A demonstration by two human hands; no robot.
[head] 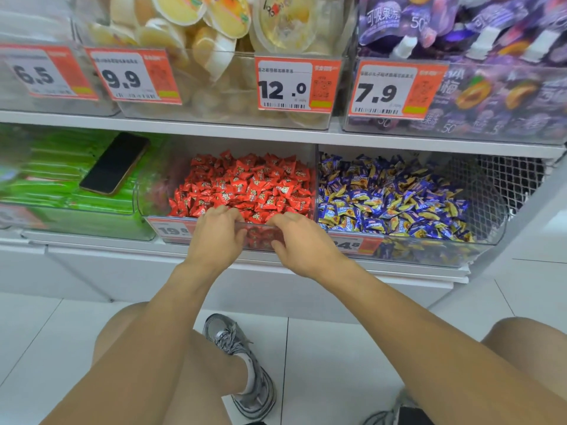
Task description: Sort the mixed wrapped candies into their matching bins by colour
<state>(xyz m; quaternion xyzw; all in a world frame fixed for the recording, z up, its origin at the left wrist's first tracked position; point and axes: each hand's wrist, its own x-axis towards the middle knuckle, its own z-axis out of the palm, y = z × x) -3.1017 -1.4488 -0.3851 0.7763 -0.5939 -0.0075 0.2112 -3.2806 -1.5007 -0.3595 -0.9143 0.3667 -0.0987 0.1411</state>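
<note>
A person crouching at a shop shelf has both hands on the front rim of the clear bin [153, 207] heaped with red wrapped candies [245, 182] — the left hand [219, 237] with fingers curled over the edge, the right hand [299, 243] hooked over the same lip just beside it, thumb pressed to the outer face. Whether either hand also holds a candy cannot be told. Directly beyond the fingertips lies the red pile; immediately to the right of the right hand, behind a shared wall, a second bin [491, 237] holds blue-and-yellow wrapped candies [389, 197]. To the left of the left hand, a dark phone [115, 162] lies tilted on green packets [58, 179]. Above the grip, on the upper shelf, orange price tags read 9.9 [132, 76], 12.0 [294, 84] and 7.9 [395, 90], fronting pale jelly cups [196, 29] and purple pouches [491, 35]. Below the hands — bare knees and a grey trainer [242, 366] on white floor tiles.
</note>
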